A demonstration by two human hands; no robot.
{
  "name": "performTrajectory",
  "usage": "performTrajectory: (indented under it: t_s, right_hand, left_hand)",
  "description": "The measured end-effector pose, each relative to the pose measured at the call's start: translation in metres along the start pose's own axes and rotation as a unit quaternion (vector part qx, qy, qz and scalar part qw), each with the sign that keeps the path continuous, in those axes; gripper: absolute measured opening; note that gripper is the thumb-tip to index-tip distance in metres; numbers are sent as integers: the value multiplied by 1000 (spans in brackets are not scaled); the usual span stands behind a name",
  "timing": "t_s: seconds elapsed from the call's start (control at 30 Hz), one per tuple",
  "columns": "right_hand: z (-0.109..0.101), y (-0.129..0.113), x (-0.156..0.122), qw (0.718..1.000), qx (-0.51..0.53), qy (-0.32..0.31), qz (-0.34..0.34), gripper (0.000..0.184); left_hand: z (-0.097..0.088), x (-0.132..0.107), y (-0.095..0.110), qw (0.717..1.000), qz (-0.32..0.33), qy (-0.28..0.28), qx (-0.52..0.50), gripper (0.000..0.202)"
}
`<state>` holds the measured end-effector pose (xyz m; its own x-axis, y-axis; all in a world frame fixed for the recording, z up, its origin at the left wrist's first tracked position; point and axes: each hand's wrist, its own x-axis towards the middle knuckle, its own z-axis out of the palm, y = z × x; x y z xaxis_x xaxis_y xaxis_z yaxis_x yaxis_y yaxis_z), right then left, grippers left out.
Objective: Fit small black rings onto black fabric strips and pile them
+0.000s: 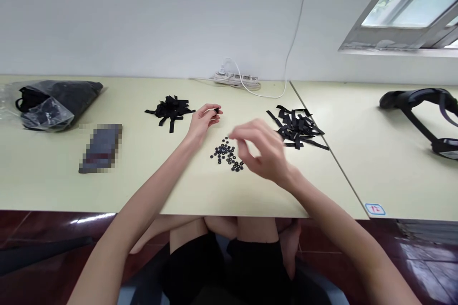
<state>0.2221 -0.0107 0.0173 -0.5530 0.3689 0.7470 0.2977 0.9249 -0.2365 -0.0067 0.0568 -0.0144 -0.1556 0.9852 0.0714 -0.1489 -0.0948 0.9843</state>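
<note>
My left hand [204, 120] rests on the pale table [150, 186] with thumb and fingers pinched on a small black piece at its fingertips. My right hand [263, 150] hovers blurred just right of a scatter of small black rings [226, 152], fingers loosely spread and nothing seen in them. A pile of black strips [171, 109] lies left of my left hand. A second, looser pile of black strips [296, 126] lies right of my right hand.
A clear plastic bag with black material [50, 102] sits far left, a blurred dark flat object [102, 147] beside it. A white power strip [236, 78] with cable lies at the back edge. A dark headset [425, 114] rests on the neighbouring table.
</note>
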Motion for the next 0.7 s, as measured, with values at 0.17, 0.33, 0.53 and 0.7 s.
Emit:
performTrajectory:
  t_s: [0.17,0.33,0.53,0.7]
  right_hand:
    - [31,29,-8,977,25,-186,103,21]
    - [38,33,-11,966,53,-211,141,15]
    - [42,31,-9,969,30,-214,123,16]
    - [39,32,-7,967,-51,-244,54,22]
  left_hand:
    - [-2,-1,2,1000,4,-19,14,20]
    - [-2,-2,1,999,13,-43,5,25]
    - [2,-2,-4,997,31,-62,20,35]
    - [4,-3,-3,996,41,-71,38,41]
